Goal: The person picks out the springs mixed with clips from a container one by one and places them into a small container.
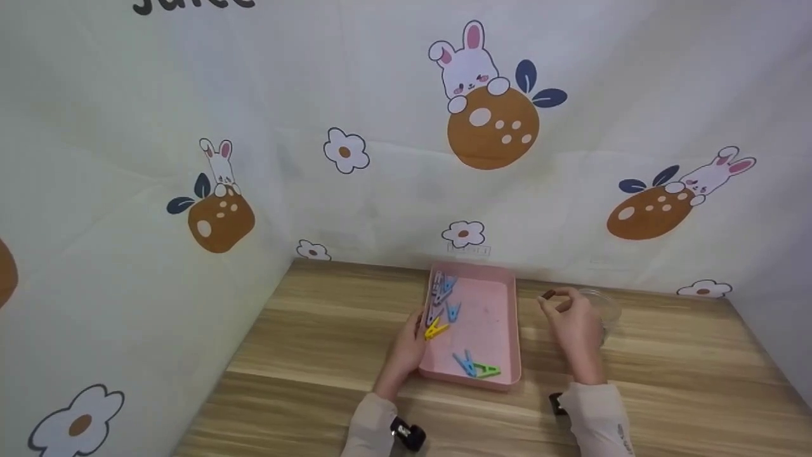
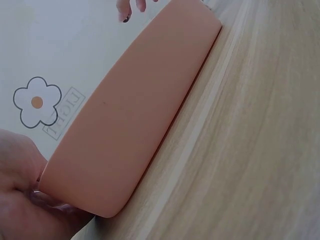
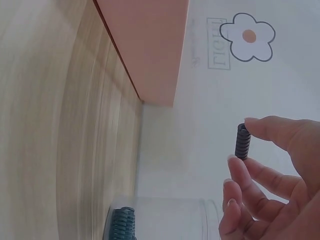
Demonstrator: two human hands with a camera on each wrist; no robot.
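A shallow pink tray [image 1: 491, 317] lies on the wooden table, its left wall held by my left hand [image 1: 406, 346]. In the left wrist view the fingers bend around the tray's corner. Right of the tray, my right hand [image 1: 576, 324] is raised and pinches a small dark coil spring [image 3: 242, 142] between thumb and fingertips. Inside the tray are a yellow clothespin [image 1: 435, 330], a green clothespin [image 1: 487, 370], a blue clothespin [image 1: 466, 364] and several more blue and greyish-purple ones along the left wall.
A clear round container [image 1: 609, 306] stands behind my right hand, partly hidden by it. Dark springs [image 3: 123, 224] show inside it in the right wrist view. A white printed curtain [image 1: 380, 203] closes off the table's back and sides.
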